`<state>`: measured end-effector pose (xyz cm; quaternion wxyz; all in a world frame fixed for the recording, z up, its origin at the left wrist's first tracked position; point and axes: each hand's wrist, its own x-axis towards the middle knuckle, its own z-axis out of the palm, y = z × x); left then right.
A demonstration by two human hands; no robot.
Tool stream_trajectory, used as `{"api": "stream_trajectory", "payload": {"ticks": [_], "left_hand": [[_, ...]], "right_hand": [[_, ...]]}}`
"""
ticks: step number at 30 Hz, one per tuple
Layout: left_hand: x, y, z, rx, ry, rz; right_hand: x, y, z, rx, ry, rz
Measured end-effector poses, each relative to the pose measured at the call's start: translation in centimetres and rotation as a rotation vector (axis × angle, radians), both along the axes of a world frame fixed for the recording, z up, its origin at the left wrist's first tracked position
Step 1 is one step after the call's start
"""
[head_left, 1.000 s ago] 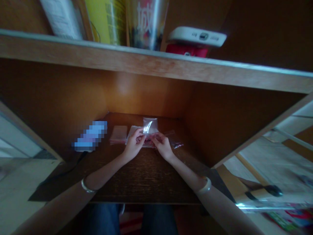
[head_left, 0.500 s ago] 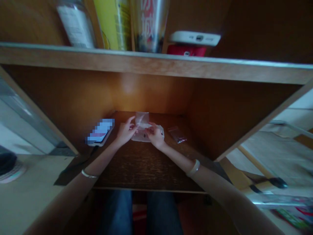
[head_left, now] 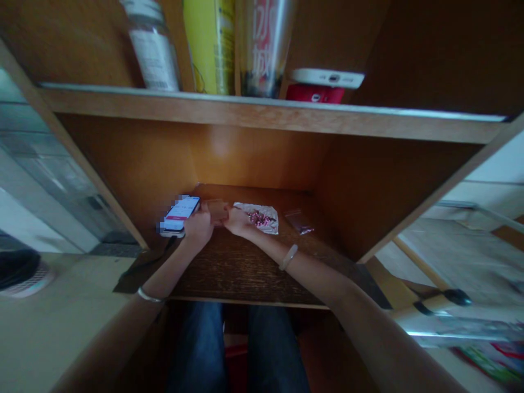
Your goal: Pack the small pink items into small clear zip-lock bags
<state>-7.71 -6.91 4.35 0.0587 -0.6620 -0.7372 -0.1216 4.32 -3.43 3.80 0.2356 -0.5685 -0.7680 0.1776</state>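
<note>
My left hand rests against the lower right edge of a smartphone, whose screen is lit and partly blurred. My right hand lies at the near edge of a clear plastic bag holding pink beads. Between my hands sits a small tan square packet, and my fingertips are close to it or on it. Whether either hand grips anything is hidden. A small, nearly clear bag lies apart to the right on the dark wooden desk.
A wooden shelf board runs above the desk, carrying a bottle, a yellow book, a metal tumbler, and a white power bank on a red item. A dark cable trails from the phone area.
My hands have moved left, away from the clear bag, which now lies flat with its pink beads showing. My left hand has reached the phone. The view has shifted slightly.
</note>
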Motion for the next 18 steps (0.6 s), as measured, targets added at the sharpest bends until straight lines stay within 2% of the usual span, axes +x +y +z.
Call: {"api": "stream_trajectory", "payload": {"ticks": [4, 7, 8, 10, 13, 18], "left_hand": [[0.1, 0.3, 0.5, 0.062, 0.03, 0.001], [0.8, 0.9, 1.5, 0.137, 0.01, -0.043], [1.3, 1.1, 1.8, 0.165, -0.008, -0.068], [2.6, 1.5, 2.3, 0.217, -0.055, -0.131], [5.1, 1.9, 2.5, 0.27, -0.142, -0.227], [9.3, 2.4, 2.1, 0.28, -0.302, -0.362]], "right_hand": [[1.1, -0.8, 1.6, -0.014, -0.151, -0.066], [3.6, -0.5, 2.9, 0.02, -0.191, -0.139], [4.7, -0.4, 3.2, 0.028, -0.207, -0.175], [7.3, -0.1, 3.5, 0.051, -0.274, -0.345], [11.1, -0.1, 3.1, -0.016, -0.255, -0.581], [15.5, -1.2, 1.4, -0.196, -0.171, -0.631]]}}
